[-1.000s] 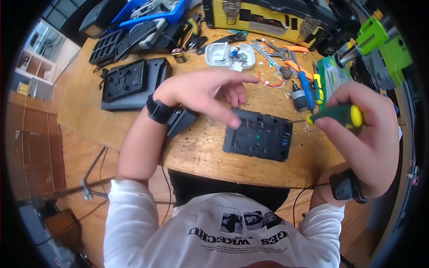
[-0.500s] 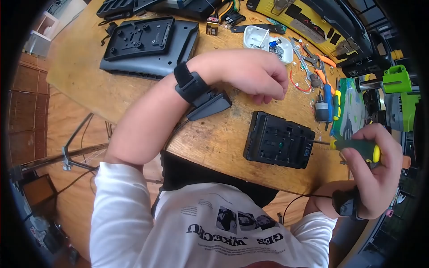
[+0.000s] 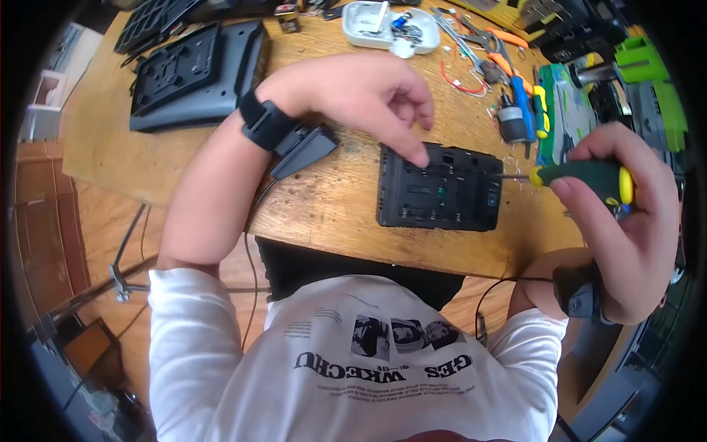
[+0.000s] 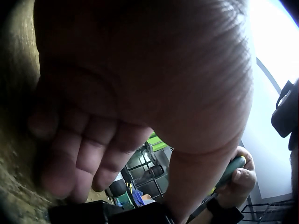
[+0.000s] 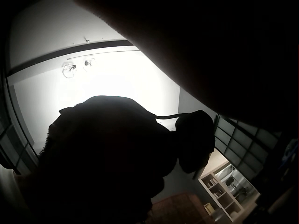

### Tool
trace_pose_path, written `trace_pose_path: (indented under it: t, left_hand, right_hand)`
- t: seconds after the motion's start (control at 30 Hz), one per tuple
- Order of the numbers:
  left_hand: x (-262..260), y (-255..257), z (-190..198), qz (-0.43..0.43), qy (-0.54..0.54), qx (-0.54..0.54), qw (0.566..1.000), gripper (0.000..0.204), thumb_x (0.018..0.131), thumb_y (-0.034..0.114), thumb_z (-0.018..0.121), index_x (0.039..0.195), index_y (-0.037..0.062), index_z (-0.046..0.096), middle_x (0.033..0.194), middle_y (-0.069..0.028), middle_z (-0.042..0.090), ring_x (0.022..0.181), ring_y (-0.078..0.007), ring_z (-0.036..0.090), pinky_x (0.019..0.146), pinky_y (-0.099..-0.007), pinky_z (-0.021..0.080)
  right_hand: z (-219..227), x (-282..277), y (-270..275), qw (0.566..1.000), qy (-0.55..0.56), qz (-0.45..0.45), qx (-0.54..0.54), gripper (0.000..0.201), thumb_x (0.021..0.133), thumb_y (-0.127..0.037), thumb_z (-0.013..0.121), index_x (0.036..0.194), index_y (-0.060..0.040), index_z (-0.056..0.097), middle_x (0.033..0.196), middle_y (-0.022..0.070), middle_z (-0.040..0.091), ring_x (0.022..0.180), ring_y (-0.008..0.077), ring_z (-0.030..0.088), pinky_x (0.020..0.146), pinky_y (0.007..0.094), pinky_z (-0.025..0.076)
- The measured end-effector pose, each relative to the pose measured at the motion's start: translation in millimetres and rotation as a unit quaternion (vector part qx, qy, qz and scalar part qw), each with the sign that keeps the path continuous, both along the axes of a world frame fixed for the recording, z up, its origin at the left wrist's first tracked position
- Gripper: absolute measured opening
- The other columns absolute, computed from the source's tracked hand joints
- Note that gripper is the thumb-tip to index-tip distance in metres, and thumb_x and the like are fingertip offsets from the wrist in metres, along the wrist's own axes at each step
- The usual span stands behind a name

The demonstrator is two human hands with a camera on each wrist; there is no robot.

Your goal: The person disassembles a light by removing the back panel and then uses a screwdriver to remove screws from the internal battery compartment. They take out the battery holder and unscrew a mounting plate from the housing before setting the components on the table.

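Observation:
A black plastic housing [image 3: 405, 195] with slots and a small green spot lies flat on the wooden bench. My left hand [image 3: 361, 92] is over its far left edge, the thumb tip on its top face and the other fingers loosely bent beyond it. In the left wrist view those fingers [image 4: 88, 151] hang relaxed above the bench. My right hand [image 3: 637, 221] grips the green and yellow handle of a screwdriver [image 3: 589, 179], held nearly level. Its thin shaft points left, the tip over the housing's right side. The right wrist view is mostly dark silhouettes and shows no tool.
A white tray [image 3: 359, 33] of small parts stands behind the housing. Pliers [image 3: 501, 66], a blue-handled tool [image 3: 521, 99] and loose wires lie to its right. Another black housing [image 3: 239, 81] sits back left. A black wedge-shaped piece [image 3: 305, 151] with a cable lies by my left wrist.
My left hand was lifted clear of the housing half a second ago and has come back with the thumb on it. The screwdriver stays at the housing's right side; the head view has shifted.

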State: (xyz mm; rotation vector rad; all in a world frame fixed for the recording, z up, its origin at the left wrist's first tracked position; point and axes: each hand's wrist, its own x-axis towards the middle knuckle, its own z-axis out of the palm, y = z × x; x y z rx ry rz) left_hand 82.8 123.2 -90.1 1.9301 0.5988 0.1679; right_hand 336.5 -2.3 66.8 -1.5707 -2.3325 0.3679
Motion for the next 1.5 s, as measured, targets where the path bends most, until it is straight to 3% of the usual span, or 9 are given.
trace_pose_path:
  t: [0.3, 0.6, 0.67, 0.77, 0.93, 1.0, 1.1, 1.3, 1.5]
  left_hand:
    - [1, 2, -2, -0.018, -0.017, -0.099, 0.995, 0.046, 0.081, 0.011, 0.090, 0.122, 0.0000, 0.071, 0.088, 0.0005, 0.068, 0.077, -0.0061, 0.061, 0.066, -0.0207, 0.048]
    - [4, 2, 1, -0.002, -0.014, -0.159, 0.987, 0.046, 0.081, 0.006, 0.088, 0.124, 0.0014, 0.071, 0.091, 0.0017, 0.067, 0.077, -0.0042, 0.058, 0.065, -0.0185, 0.043]
    - [3, 1, 0, 0.004, -0.014, -0.164, 0.986, 0.046, 0.082, 0.005, 0.087, 0.124, 0.0014, 0.070, 0.091, 0.0018, 0.067, 0.077, -0.0043, 0.058, 0.065, -0.0185, 0.044]
    - [1, 2, -1, 0.010, -0.020, -0.178, 0.984, 0.044, 0.084, 0.006, 0.087, 0.125, 0.0019, 0.070, 0.090, 0.0024, 0.067, 0.076, -0.0041, 0.059, 0.065, -0.0186, 0.045]
    - [0, 4, -4, 0.012, -0.027, -0.157, 0.987, 0.040, 0.084, 0.007, 0.087, 0.121, 0.0035, 0.073, 0.087, 0.0045, 0.066, 0.072, -0.0019, 0.056, 0.062, -0.0183, 0.043]
    - [1, 3, -5, 0.012, -0.033, -0.152, 0.988, 0.040, 0.083, 0.009, 0.088, 0.119, 0.0045, 0.073, 0.085, 0.0053, 0.065, 0.068, -0.0014, 0.053, 0.059, -0.0194, 0.040]
    - [2, 5, -1, 0.006, -0.018, -0.122, 0.992, 0.039, 0.082, 0.012, 0.089, 0.117, 0.0040, 0.073, 0.083, 0.0059, 0.065, 0.066, -0.0014, 0.051, 0.058, -0.0202, 0.039]
    - [1, 7, -2, 0.011, -0.025, -0.066, 0.997, 0.043, 0.078, 0.019, 0.092, 0.113, 0.0040, 0.073, 0.080, 0.0047, 0.065, 0.062, -0.0040, 0.052, 0.055, -0.0229, 0.039]
    - [0, 12, -8, 0.000, -0.055, -0.029, 0.998, 0.044, 0.076, 0.023, 0.093, 0.111, 0.0038, 0.073, 0.078, 0.0015, 0.065, 0.058, -0.0087, 0.054, 0.053, -0.0257, 0.041]
  right_hand:
    - [-10, 28, 11, 0.989, 0.032, 0.138, 0.048, 0.030, 0.081, 0.000, 0.080, 0.106, 0.0003, 0.065, 0.093, 0.0094, 0.067, 0.082, 0.0184, 0.065, 0.075, 0.0295, 0.050]
    - [-9, 24, 14, 0.976, -0.010, 0.167, 0.137, 0.029, 0.073, -0.005, 0.083, 0.095, -0.0040, 0.065, 0.083, 0.0102, 0.067, 0.068, 0.0283, 0.066, 0.062, 0.0337, 0.049]
    - [1, 17, 11, 0.991, -0.068, 0.110, 0.030, 0.027, 0.074, -0.007, 0.083, 0.094, -0.0036, 0.065, 0.080, 0.0115, 0.065, 0.066, 0.0309, 0.064, 0.061, 0.0347, 0.048]
    - [3, 17, 11, 0.995, -0.003, 0.095, -0.018, 0.024, 0.075, -0.007, 0.081, 0.093, -0.0029, 0.065, 0.078, 0.0135, 0.063, 0.065, 0.0327, 0.062, 0.062, 0.0340, 0.048]
    - [-19, 43, 34, 0.981, 0.061, 0.132, 0.132, 0.021, 0.079, -0.007, 0.081, 0.092, -0.0015, 0.065, 0.074, 0.0055, 0.065, 0.058, 0.0207, 0.062, 0.056, 0.0299, 0.045]
    - [-28, 40, 31, 0.941, 0.319, -0.113, -0.020, 0.017, 0.085, -0.005, 0.082, 0.095, -0.0016, 0.069, 0.087, 0.0036, 0.070, 0.085, 0.0141, 0.069, 0.069, 0.0310, 0.053]
    - [-86, 48, 37, 0.905, 0.383, -0.174, 0.054, 0.017, 0.085, -0.006, 0.083, 0.096, -0.0016, 0.071, 0.091, 0.0018, 0.070, 0.086, 0.0121, 0.067, 0.073, 0.0290, 0.053]
    - [-138, 45, 38, 0.930, 0.332, -0.137, 0.077, 0.019, 0.083, -0.006, 0.083, 0.098, -0.0017, 0.072, 0.097, 0.0053, 0.074, 0.090, 0.0135, 0.068, 0.082, 0.0278, 0.053]
    - [-147, 49, 42, 0.957, 0.249, -0.075, 0.127, 0.024, 0.078, -0.006, 0.084, 0.098, -0.0013, 0.072, 0.090, 0.0114, 0.075, 0.078, 0.0225, 0.072, 0.072, 0.0310, 0.055]
